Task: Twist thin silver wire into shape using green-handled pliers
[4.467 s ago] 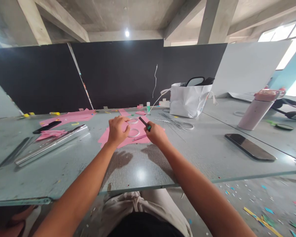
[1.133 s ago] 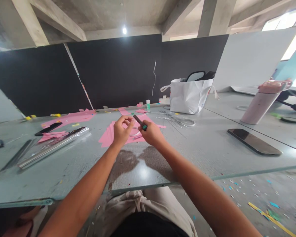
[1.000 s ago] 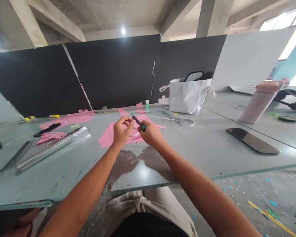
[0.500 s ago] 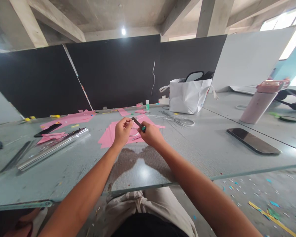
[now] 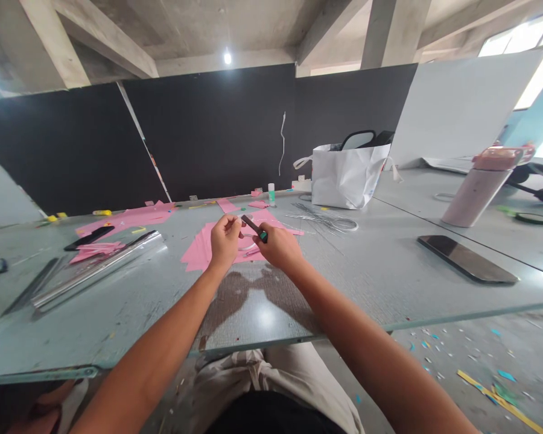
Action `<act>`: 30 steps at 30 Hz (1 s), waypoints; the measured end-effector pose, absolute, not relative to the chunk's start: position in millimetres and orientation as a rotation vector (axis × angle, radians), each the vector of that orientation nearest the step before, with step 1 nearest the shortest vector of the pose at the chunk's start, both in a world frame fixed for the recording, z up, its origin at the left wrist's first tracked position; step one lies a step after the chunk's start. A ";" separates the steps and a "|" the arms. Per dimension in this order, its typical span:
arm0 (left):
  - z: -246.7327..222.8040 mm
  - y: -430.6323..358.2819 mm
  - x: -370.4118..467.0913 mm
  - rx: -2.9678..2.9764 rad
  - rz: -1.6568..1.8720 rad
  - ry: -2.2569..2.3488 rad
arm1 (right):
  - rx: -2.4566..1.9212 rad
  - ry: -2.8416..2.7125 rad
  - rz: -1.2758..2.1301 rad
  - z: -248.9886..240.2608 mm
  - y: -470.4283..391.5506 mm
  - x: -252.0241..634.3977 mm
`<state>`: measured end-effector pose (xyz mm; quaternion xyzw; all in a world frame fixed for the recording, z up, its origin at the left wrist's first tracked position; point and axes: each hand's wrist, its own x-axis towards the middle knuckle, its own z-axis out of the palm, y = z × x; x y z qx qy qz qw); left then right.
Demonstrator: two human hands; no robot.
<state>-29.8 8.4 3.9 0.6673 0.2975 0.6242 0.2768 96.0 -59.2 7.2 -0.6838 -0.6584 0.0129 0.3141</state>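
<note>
My right hand (image 5: 280, 244) is closed around a dark narrow tool (image 5: 252, 225) with a black-and-green end; its exact kind does not show. The tool's tip points up and left toward my left hand (image 5: 226, 238). Thumb and fingertips of that hand are pinched together near the tip, and what they hold is too small to make out. Beneath both hands, pink paper sheets (image 5: 196, 250) lie fanned out on the table. A pale loop (image 5: 247, 243), partly hidden, shows between the hands.
Loose thin wires (image 5: 317, 220) lie right of the paper, before a white paper bag (image 5: 341, 178). Farther right are a phone (image 5: 466, 258) and a pink bottle (image 5: 477, 191). A glue stick (image 5: 271, 193) stands behind; a shiny foil roll (image 5: 97, 271) lies left.
My left hand's fingertips have come slightly away from the tool's tip. The right hand and tool are nearly unchanged, and the view has shifted very slightly.
</note>
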 end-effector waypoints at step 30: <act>7.8 4.4 -19.1 1.662 1.739 0.771 | -1.699 -1.684 0.179 8.0 -57.7 102.7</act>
